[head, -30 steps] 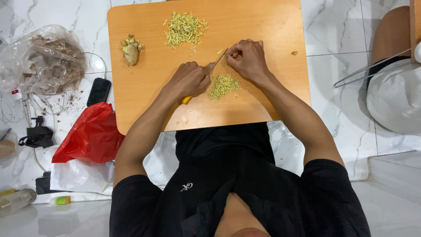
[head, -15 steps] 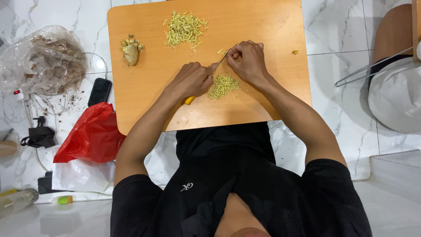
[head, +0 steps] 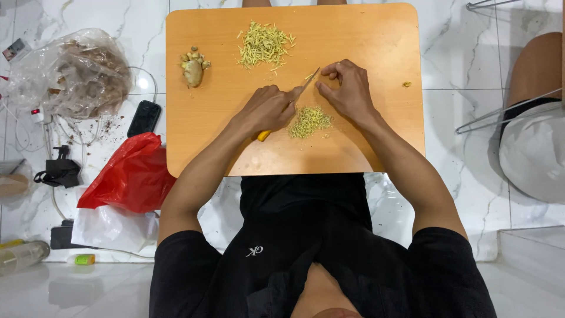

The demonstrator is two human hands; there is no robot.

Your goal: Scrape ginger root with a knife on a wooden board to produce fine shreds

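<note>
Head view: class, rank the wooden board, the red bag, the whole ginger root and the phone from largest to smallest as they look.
1. Wooden board
2. Red bag
3. Phone
4. Ginger root
Phone and ginger root look close in size, and the phone lies lower on the floor, so that order is unsure.

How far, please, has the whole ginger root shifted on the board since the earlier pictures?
No: the ginger root lies where it did, near the wooden board's left edge, beside the upper shred pile.

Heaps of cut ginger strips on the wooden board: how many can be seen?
2. One heap lies at the far side of the board; a second heap lies between the left hand and right hand.
</note>
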